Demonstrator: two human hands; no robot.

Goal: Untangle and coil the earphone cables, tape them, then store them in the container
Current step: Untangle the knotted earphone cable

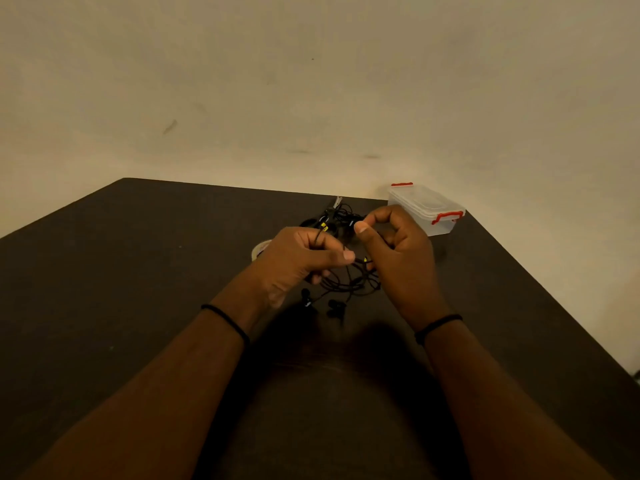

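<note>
While both hands work just above the dark table (138, 271) at the centre of the frame, the left hand (294, 261) is curled into a loose fist around a strand of black earphone cable (346, 285), its thumb stretched out toward the right and pressing the strand against the fingers. A short length with a yellow tag rises from the top of that fist. The right hand (398, 251), just beside it, pinches something small and dark between thumb tip and bent forefinger, and its other fingers are curled in toward the palm; loops of the same cable hang between the two hands and below them, with two black earbuds lying on the table near the left wrist. Each wrist carries a thin black band.

Just beyond the hands, higher in the frame, a second tangle of black cables (332, 216) lies on the table. Partly hidden behind the left hand is a pale roll of tape (260, 249). To the upper right of centre, near the far table edge, stands a clear plastic container (426, 209) with its lid on and red clasps at both ends.
</note>
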